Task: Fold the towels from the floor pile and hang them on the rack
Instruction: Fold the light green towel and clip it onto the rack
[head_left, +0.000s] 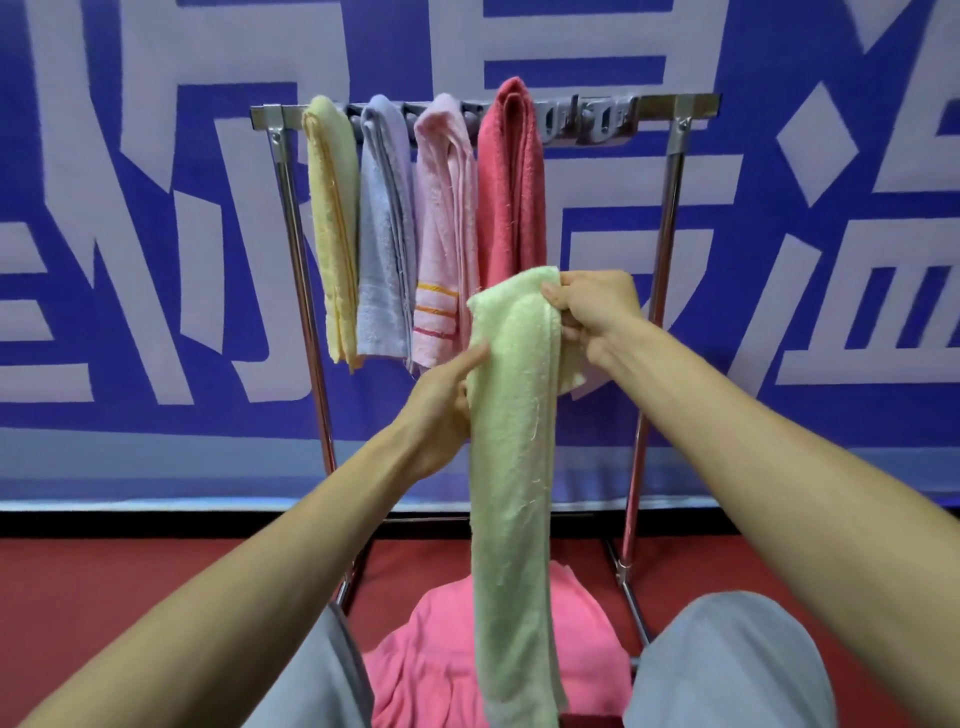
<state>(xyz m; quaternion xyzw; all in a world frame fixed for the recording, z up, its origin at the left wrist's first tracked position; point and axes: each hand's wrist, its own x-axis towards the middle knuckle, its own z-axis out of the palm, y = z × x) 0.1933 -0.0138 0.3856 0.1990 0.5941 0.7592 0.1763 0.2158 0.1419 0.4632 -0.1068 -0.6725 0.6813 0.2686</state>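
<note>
**Blue banner wall, red floor: one green towel in hand before the rack**

Setting: a blue banner (156, 208) with large pale characters fills the background, above a red floor (130, 571).

Holder: a metal rack (670, 171) stands at 12 o'clock. Its top bar carries four folded towels. From 11 towards 12 o'clock they are a yellow towel (332, 218), a lavender towel (382, 234), a pale pink towel (444, 223) and a red towel (511, 182). The bar at 1 o'clock of the red one shows only grey clips (587, 122).

Item in work: the green towel (511, 441) is folded into a long narrow strip. It hangs at the centre of the view, in front of the rack.

Hands: the right hand (597, 306) pinches the strip's upper end. The left hand (447, 410) grips its edge lower down, at 9 o'clock of the strip, with the thumb pressed on the front.

Handling: judged light, soft and limp terry, with nothing fragile or slippery about it. It will sag wherever it is unsupported, so the layers are best pinched together at the top, with a second hold at mid-length.

Floor pile: a bright pink towel (431, 649) lies crumpled at 6 o'clock, between the person's knees. Whether more lie under it cannot be told.
</note>
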